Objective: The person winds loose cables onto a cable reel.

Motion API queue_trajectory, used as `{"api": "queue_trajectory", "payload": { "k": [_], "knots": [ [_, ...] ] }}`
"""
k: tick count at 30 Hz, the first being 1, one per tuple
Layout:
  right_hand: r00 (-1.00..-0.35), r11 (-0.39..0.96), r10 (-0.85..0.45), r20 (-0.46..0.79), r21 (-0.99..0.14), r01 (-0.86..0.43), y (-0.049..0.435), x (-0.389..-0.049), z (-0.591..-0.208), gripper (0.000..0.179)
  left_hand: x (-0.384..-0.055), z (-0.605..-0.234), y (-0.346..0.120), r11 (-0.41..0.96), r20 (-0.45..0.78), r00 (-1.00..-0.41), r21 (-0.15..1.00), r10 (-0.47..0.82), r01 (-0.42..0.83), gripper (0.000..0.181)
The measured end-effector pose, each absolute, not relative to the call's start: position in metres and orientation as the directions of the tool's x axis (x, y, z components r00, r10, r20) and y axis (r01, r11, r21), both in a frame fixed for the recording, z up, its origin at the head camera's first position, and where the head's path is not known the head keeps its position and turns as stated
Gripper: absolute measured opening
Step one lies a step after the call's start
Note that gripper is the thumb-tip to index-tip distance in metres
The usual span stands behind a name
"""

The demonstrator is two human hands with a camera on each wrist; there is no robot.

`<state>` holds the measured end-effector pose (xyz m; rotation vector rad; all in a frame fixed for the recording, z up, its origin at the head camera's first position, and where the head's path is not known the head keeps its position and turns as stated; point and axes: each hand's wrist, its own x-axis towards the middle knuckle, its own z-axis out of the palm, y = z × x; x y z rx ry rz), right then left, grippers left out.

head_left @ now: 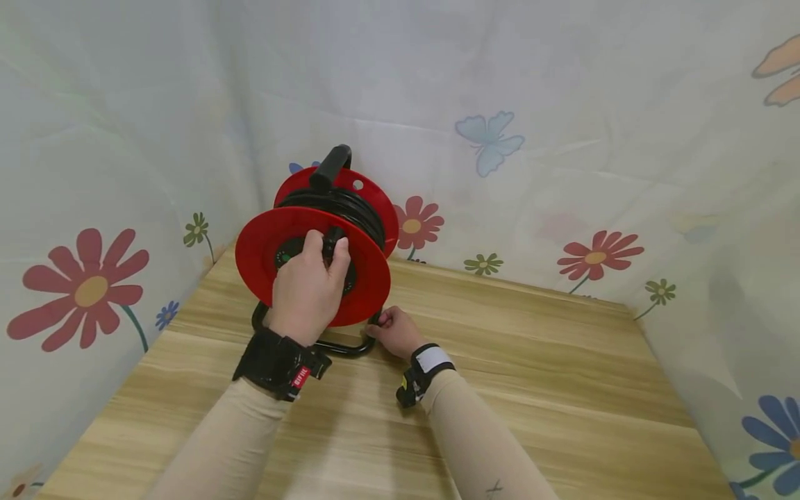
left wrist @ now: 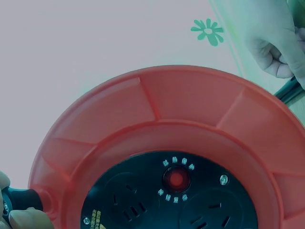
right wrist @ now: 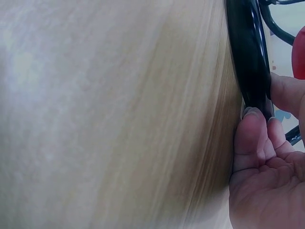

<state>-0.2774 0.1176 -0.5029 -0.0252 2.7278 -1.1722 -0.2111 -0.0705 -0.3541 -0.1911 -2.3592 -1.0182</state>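
A red cable reel (head_left: 256,253) wound with black cable (head_left: 350,206) stands on its black tubular frame at the table's far left. My left hand (head_left: 309,288) pinches the small black crank knob (head_left: 334,239) on the reel's front disc; the left wrist view shows that knob (left wrist: 21,199) between thumb and finger. My right hand (head_left: 398,333) grips the frame's front right corner low at the table, with thumb and fingers around the black tube (right wrist: 250,52) in the right wrist view. Sockets and a red button (left wrist: 177,179) sit in the disc's black centre panel.
The reel's black carrying handle (head_left: 331,167) rises at the top behind the front disc. Wood-grain table (head_left: 531,375) extends to the right. Flower-printed white sheeting (head_left: 400,76) hangs close behind the reel and along both sides of the table.
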Motion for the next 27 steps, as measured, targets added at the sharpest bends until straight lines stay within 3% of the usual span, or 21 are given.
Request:
{"api": "queue_trajectory", "payload": {
  "k": [27],
  "knots": [
    [-0.982, 0.681, -0.089, -0.168, -0.73, 0.063, 0.118, -0.278, -0.502, 0.033, -0.208, -0.358, -0.057, 0.698, 0.531, -0.844, 0.63, -0.069, 0.34, 0.04]
  ]
}}
